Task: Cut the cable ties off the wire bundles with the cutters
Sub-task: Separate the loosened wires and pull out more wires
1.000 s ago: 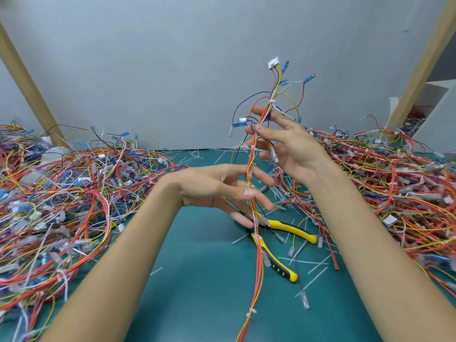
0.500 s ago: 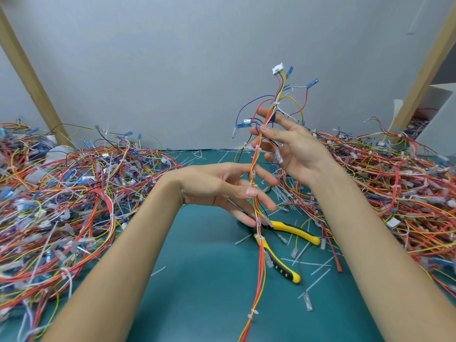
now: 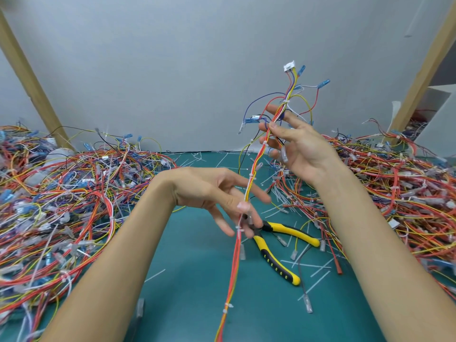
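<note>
A long wire bundle [image 3: 255,166] of red, orange and yellow wires runs upright from the bottom edge to a white connector at the top. White cable ties [image 3: 227,307] ring it at several places. My right hand [image 3: 296,146] pinches the bundle near its upper end between thumb and fingers. Lower down, my left hand [image 3: 217,196] pinches the bundle between thumb and forefinger, its other fingers spread. The yellow-and-black cutters [image 3: 278,250] lie on the green mat [image 3: 192,280] just below my left hand, held by neither hand.
A big heap of tangled wires [image 3: 61,198] fills the left side, and another heap [image 3: 399,193] fills the right. Cut tie scraps and loose terminals [image 3: 308,265] litter the mat around the cutters. A grey wall and two slanted wooden posts [image 3: 29,77] stand behind.
Both hands have lifted the bundle slightly higher. My left hand has slid down along the wires and its fingers have spread more.
</note>
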A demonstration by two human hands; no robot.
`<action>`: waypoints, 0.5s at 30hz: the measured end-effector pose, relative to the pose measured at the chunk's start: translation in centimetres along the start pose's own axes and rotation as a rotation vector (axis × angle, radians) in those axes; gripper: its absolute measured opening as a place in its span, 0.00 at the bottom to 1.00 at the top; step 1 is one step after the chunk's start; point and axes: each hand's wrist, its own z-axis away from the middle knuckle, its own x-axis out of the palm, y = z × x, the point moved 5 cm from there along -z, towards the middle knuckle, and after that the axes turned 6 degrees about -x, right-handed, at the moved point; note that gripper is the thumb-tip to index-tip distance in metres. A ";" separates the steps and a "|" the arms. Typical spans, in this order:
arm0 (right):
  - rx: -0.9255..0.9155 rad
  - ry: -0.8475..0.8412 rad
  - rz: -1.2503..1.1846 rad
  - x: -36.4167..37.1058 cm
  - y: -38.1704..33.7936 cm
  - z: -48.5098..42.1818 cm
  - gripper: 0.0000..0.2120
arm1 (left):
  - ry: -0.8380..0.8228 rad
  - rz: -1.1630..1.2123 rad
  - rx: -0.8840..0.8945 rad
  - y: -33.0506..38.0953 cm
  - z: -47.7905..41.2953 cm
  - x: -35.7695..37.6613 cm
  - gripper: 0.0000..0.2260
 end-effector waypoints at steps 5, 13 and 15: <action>0.005 0.011 0.018 -0.2 -0.2 0.0 0.17 | 0.061 -0.174 -0.148 -1.0 0.5 -0.6 0.11; -0.009 0.064 0.018 -0.9 -0.9 0.0 0.17 | 0.812 -0.307 -0.115 -0.9 1.1 -4.8 0.12; 0.015 0.064 0.024 -1.1 -0.8 0.0 0.17 | 1.018 -0.330 -0.110 -0.6 1.5 -5.4 0.11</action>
